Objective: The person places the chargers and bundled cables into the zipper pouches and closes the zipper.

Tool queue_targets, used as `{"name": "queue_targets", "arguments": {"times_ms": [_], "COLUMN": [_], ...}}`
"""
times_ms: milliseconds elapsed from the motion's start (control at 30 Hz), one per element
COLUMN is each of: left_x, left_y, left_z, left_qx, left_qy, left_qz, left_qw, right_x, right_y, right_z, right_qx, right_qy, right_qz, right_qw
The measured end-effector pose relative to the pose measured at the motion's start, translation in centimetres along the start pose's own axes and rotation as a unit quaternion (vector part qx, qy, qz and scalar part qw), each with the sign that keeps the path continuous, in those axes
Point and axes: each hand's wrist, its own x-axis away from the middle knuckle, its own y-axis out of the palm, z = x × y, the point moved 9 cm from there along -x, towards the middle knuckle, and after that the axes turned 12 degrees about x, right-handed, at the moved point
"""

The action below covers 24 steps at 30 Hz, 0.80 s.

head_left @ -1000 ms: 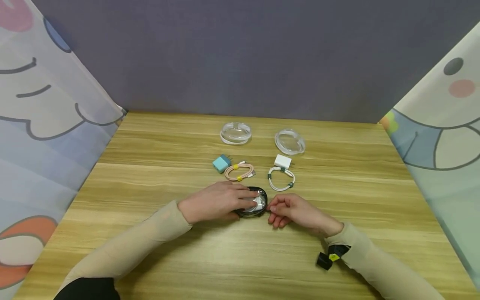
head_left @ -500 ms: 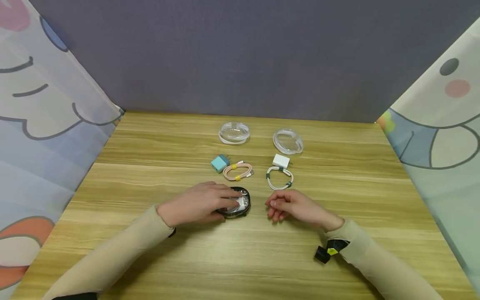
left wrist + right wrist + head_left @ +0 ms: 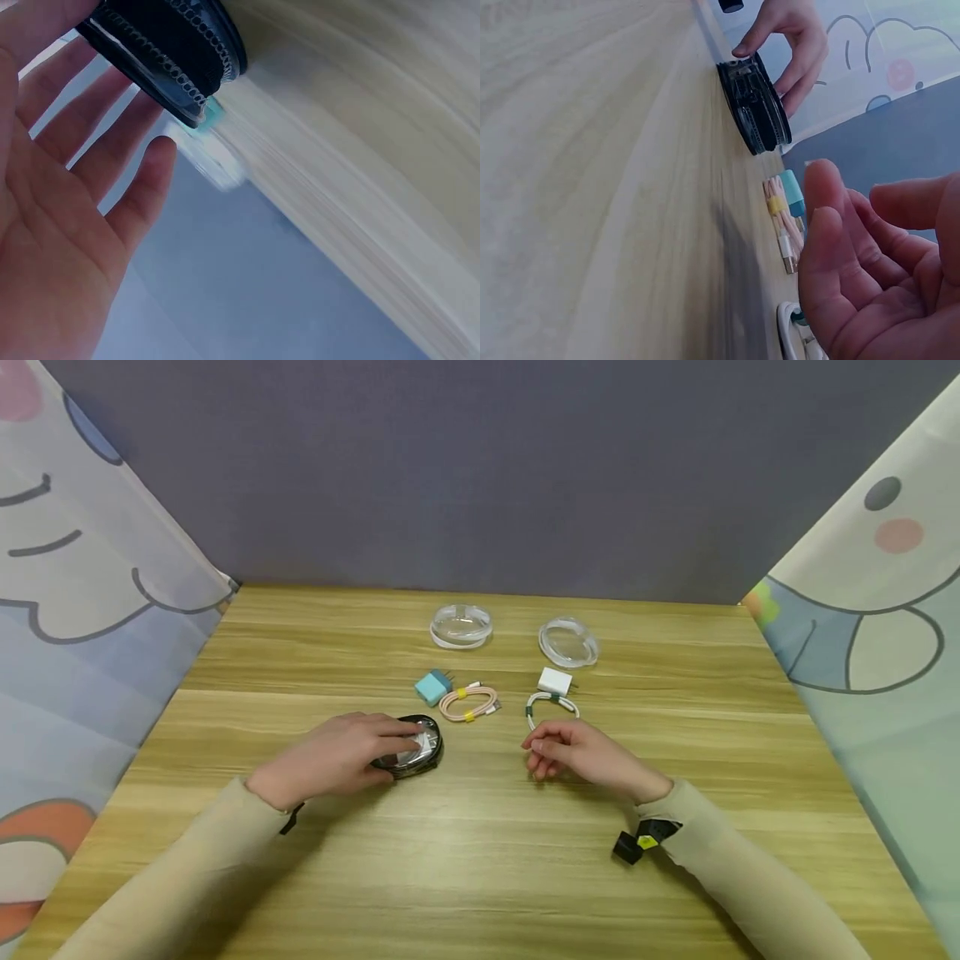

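My left hand (image 3: 330,756) grips a small black oval zip case (image 3: 429,745) with a clear top, left of the table's middle. Thumb and fingers hold it from its left side, and zipper teeth run along the side of the case (image 3: 172,52) in the left wrist view. Some pale contents show dimly through the clear top. My right hand (image 3: 588,762) hovers over the table with loosely curled fingers and holds nothing. Just beyond it lies a coiled white cable (image 3: 551,697) with green ties, partly hidden by the hand.
A teal charger plug (image 3: 432,688) lies beside a coiled pink cable (image 3: 468,702) with yellow ties. Near the white cable is a white charger plug (image 3: 554,682). Two clear round containers (image 3: 461,627) stand further back, before a grey partition (image 3: 480,477).
My left hand has carried the zip case leftward, away from my right hand. The right hand has moved slightly forward and now covers part of the white cable.
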Motion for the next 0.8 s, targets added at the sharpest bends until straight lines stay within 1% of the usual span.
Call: {"name": "queue_targets", "arguments": {"times_ms": [233, 433, 533, 667, 800], "left_x": [2.2, 3.9, 4.6, 5.2, 5.5], "left_y": [-1.7, -2.6, -3.1, -3.7, -3.9], "left_z": [-4.0, -7.4, -8.5, -9.3, -9.7], "left_qx": [-0.017, -0.015, -0.010, -0.003, 0.004], "left_qy": [-0.060, -0.101, -0.109, -0.113, -0.118], "left_qz": [0.013, 0.034, 0.047, 0.062, 0.061], "left_qw": [0.9980, 0.9941, 0.9928, 0.9917, 0.9912], "right_x": [-0.8, -1.0, -1.0, -1.1, -1.1], "right_y": [-0.6, -1.0, -1.2, -1.4, -1.4], "right_z": [-0.5, -1.0, -1.1, -0.7, -0.4], "right_qx": [0.013, 0.013, 0.005, 0.003, 0.006], "right_qy": [-0.008, -0.013, -0.012, -0.007, -0.007], "right_qz": [0.035, 0.042, 0.044, 0.049, 0.051], "right_qw": [0.999, 0.999, 0.999, 0.999, 0.999]}}
